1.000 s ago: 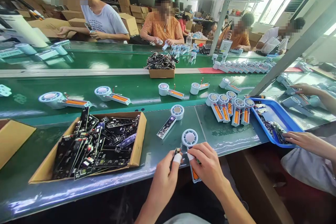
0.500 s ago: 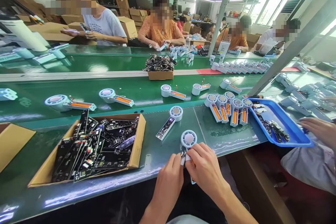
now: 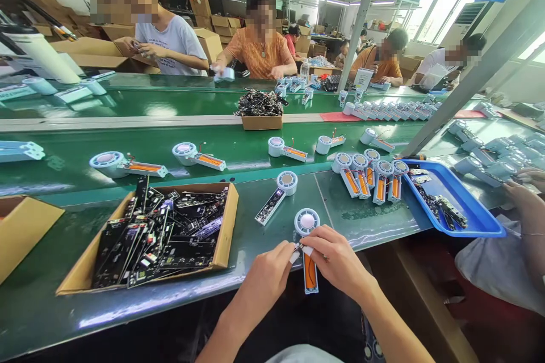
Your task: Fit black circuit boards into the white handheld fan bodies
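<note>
A light-blue handheld fan body (image 3: pixel 306 221) stands at the table's front edge, its round head up. Its open handle (image 3: pixel 310 275), with an orange part and dark wire inside, points toward me past the edge. Just below the head, my left hand (image 3: pixel 270 266) and my right hand (image 3: pixel 336 258) meet with fingers pinched. Something small and dark shows between their fingertips, too small to name. White coverings are on some fingertips. To the upper left lies another fan (image 3: pixel 286 182) with a black circuit board (image 3: pixel 270 207) along its handle.
Left of me stands a cardboard box (image 3: pixel 232 227) full of black circuit boards. Several open fans (image 3: pixel 370 161) are grouped on the right, beside a blue tray (image 3: pixel 481 229) holding boards. Fans lie along the green belt (image 3: pixel 238 144). A co-worker's hand (image 3: pixel 522 195) is at far right.
My right hand has shifted slightly right, and the fan's orange-filled handle now shows below my fingers. Fans on the belt have moved right. The right-hand co-worker's hand has moved farther off.
</note>
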Motion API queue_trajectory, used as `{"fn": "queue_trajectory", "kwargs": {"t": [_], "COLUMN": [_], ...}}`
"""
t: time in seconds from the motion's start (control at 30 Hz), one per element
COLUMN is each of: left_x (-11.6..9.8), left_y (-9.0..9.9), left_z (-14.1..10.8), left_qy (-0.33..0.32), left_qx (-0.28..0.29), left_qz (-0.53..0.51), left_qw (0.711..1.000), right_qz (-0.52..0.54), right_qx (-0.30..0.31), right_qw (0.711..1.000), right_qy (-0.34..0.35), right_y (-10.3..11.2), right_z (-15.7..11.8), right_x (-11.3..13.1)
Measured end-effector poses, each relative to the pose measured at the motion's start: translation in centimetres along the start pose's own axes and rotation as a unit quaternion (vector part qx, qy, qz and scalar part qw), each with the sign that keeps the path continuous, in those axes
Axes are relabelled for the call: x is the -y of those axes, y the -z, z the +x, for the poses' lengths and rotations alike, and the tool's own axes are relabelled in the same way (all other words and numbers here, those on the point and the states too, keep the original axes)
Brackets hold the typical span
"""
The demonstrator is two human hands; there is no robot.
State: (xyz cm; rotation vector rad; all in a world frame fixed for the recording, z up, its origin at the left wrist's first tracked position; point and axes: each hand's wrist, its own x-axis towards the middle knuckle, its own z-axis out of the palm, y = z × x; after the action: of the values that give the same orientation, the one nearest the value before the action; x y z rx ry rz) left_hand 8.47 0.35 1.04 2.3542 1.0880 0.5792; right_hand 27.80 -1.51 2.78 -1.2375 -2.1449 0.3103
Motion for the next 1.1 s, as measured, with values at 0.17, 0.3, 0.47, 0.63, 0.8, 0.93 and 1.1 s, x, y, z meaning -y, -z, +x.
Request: {"fn": "queue_trajectory", "kwargs": {"t": [0.17, 0.3, 0.47, 0.63, 0.8, 0.93, 1.1], "left_x": [0.0, 0.2, -0.3, -0.3, -0.1, -0.6, -1.6], "left_y": [0.1, -0.3, -1.2, -1.5, -1.4, -0.8, -0.3], "left_z": [-0.1, -0.6, -1.3, -1.6, -1.9, -1.9, -1.3], "left_qy": [0.019, 0.086, 0.118, 0.058, 0.05, 0.048, 0.102], "left_qx": [0.014, -0.048, -0.067, -0.061, -0.061, -0.069, -0.092], "left_qz": [-0.014, -0.091, -0.115, -0.032, 0.038, -0.047, -0.171], "left_qw": [1.0, 0.991, 0.984, 0.996, 0.996, 0.995, 0.976], "right_qz": [0.045, 0.11, 0.166, 0.212, 0.133, 0.121, 0.055], "right_qx": [-0.025, -0.079, 0.02, 0.083, -0.001, -0.105, -0.135], "right_qw": [0.997, 0.968, 0.943, 0.937, 0.962, 0.966, 0.989], "right_qy": [-0.056, -0.21, -0.287, -0.265, -0.239, -0.201, 0.004], "right_y": [0.4, 1.2, 1.1, 1.1, 1.8, 1.8, -0.1], "right_z": [-0.6, -2.2, -3.2, -2.5, -1.8, -0.7, 0.4], "right_x": [0.1, -0.3, -0.4, -0.6, -1.9, -1.2, 0.5]}}
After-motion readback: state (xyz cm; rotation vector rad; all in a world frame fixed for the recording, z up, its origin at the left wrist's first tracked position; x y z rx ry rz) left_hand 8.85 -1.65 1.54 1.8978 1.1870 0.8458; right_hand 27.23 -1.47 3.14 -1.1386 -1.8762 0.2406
